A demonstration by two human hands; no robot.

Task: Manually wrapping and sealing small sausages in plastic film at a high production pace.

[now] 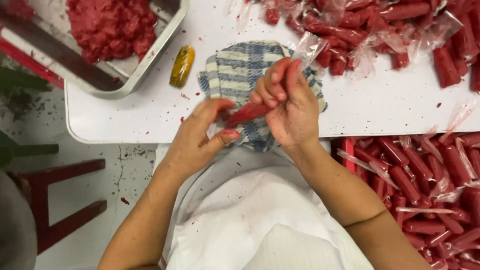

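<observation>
Hands [250, 117] w/ red roll [246, 114] betw. fingertips

White table [380, 107] bears tray [150, 60], cloth [235, 70], wrapped rolls [360, 30].

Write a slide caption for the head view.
Both hands, left and right, hold a red roll over a checked cloth.

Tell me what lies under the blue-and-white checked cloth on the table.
The checked cloth lies flat on the white table, which shows all round its upper part. Both hands, left hand and right hand, cover its lower part; anything beneath the cloth is hidden.
</observation>
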